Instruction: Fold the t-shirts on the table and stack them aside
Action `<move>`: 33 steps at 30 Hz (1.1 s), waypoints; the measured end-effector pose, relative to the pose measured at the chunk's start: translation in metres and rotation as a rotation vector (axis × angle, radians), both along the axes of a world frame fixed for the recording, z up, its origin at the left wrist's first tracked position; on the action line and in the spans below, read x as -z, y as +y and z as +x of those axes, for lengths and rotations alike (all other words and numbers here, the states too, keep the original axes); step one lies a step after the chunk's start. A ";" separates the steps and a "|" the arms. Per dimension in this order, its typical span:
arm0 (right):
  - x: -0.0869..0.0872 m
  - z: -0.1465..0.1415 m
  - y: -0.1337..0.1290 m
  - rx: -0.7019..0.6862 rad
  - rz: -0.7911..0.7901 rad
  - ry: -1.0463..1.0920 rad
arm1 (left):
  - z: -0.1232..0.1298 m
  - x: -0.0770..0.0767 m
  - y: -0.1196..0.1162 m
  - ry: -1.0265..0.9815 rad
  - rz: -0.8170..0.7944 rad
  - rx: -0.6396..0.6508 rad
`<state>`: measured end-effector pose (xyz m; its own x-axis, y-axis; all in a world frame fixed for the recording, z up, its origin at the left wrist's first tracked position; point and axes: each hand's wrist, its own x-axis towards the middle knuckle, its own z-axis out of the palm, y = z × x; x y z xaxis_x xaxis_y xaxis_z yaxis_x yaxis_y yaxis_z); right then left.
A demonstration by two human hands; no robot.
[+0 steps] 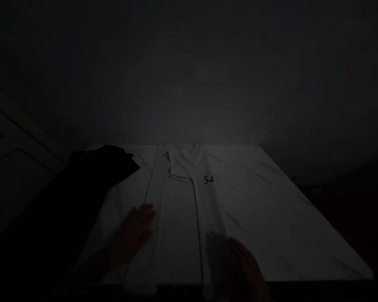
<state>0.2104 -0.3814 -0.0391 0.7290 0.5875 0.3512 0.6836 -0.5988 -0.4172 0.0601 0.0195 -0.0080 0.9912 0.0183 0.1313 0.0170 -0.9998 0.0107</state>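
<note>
The view is very dark. A light-coloured garment (181, 222) lies lengthwise over a pale table, its long side strips lying over the middle part. Dark marks that look like writing (208, 179) show on its right strip. My left hand (135, 228) is open, palm down with fingers stretched, at the garment's left side. At the right edge, my right hand (245, 266) is seen from the side, fingers stretched out, seemingly touching the cloth. Its shadow falls on the garment. Neither hand visibly grips anything.
The table (290, 230) has a pale top with dark streaks like marble. A black cloth item (103, 165) lies over its left side. Behind stands a plain wall (189, 75). Panelled furniture or a door (15, 138) is dimly visible at left.
</note>
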 end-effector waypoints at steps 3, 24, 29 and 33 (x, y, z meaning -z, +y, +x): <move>-0.005 0.020 0.031 -0.185 -0.141 -0.212 | -0.034 0.010 -0.040 -0.070 0.126 0.036; -0.043 0.101 0.098 -0.248 -0.157 -0.159 | 0.121 -0.042 -0.002 -0.192 -0.845 -0.388; -0.082 0.197 0.209 -0.317 -0.261 -0.038 | 0.234 -0.052 0.040 -0.148 -0.927 -0.591; -0.087 0.255 0.285 -0.388 -0.401 -0.060 | 0.260 -0.041 0.049 -0.119 -0.940 -0.669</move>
<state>0.4654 -0.0961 0.0482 0.4184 0.9048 0.0794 0.9010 -0.4025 -0.1617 0.3200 0.0680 0.0332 0.7288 0.6740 -0.1204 0.4883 -0.3884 0.7815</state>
